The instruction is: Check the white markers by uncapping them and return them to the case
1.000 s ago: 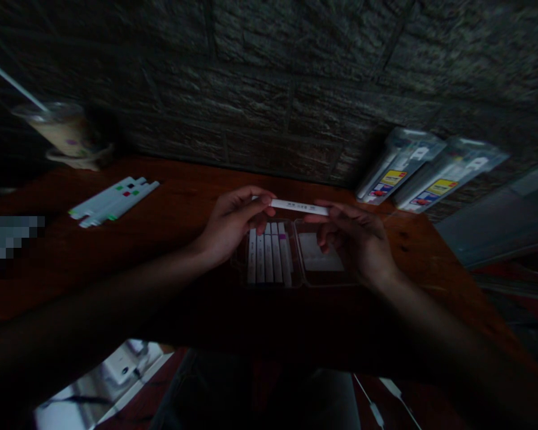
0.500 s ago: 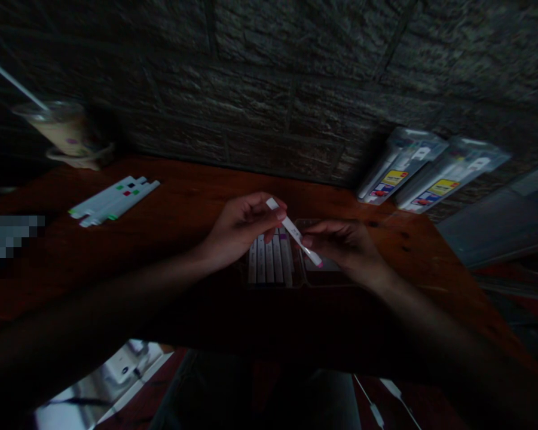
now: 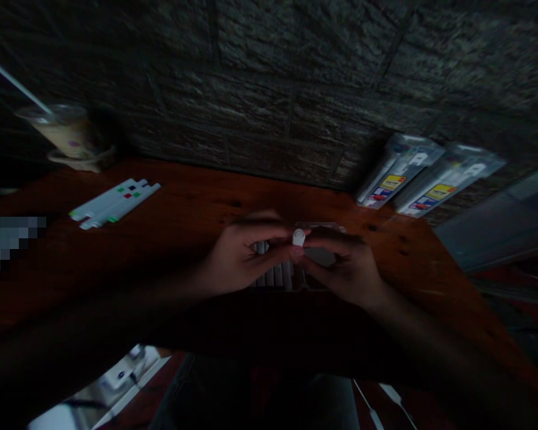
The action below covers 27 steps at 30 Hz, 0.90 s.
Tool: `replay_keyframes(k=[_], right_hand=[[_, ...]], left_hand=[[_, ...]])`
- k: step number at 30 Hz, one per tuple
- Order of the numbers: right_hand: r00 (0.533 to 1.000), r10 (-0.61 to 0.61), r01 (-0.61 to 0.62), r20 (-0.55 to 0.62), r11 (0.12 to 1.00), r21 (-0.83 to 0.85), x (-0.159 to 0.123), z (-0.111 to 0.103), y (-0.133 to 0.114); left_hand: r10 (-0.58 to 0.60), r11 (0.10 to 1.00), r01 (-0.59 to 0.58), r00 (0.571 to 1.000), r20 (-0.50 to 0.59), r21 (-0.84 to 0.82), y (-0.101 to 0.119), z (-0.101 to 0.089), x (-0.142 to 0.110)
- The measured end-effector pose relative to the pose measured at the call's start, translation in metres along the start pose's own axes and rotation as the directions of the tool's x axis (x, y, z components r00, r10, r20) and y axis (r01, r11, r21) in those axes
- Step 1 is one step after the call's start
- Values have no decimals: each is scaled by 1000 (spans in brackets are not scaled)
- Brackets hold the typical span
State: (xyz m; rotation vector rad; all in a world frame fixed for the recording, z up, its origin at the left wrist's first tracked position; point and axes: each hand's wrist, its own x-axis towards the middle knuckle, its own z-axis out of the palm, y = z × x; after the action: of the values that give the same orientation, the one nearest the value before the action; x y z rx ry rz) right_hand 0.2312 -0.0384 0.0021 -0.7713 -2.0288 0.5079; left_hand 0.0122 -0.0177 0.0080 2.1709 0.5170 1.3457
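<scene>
A white marker (image 3: 298, 237) is held end-on toward me, so only its round tip end shows. My left hand (image 3: 244, 251) pinches it from the left with thumb and fingers. From the right, my right hand (image 3: 347, 260) grips the same marker, its fingertips meeting the left ones. Beneath both hands lies an open clear plastic case (image 3: 311, 288), partly covered by them. Several white markers (image 3: 275, 276) stand side by side in its left half.
Several loose white markers (image 3: 116, 203) lie in a group on the wooden table (image 3: 197, 185). A drink cup (image 3: 67, 131) with a straw sits in a carton holder at the back left. Two clear marker cases (image 3: 448, 179) lean against the stone wall (image 3: 260, 107).
The marker has turned from lying slantwise, its pink end toward the lower right, to pointing end-on at me. My hands have come closer together around it.
</scene>
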Motion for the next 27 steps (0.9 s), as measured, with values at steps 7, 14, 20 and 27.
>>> replay_keyframes(k=[7, 14, 20, 27], right_hand=[[995, -78, 73, -58, 994, -87, 1, -2, -1], [993, -102, 94, -63, 989, -117, 2, -3, -3], [993, -98, 90, -69, 989, -119, 2, -3, -3], [991, -117, 108, -68, 987, -115, 3, -3, -4]], left_hand=[[208, 969, -214, 976, 58, 125, 4, -3, 0], [233, 959, -245, 968, 95, 141, 7, -4, -1], [238, 958, -247, 968, 82, 144, 6, -3, 0], [221, 961, -232, 971, 89, 151, 8, -4, 0]])
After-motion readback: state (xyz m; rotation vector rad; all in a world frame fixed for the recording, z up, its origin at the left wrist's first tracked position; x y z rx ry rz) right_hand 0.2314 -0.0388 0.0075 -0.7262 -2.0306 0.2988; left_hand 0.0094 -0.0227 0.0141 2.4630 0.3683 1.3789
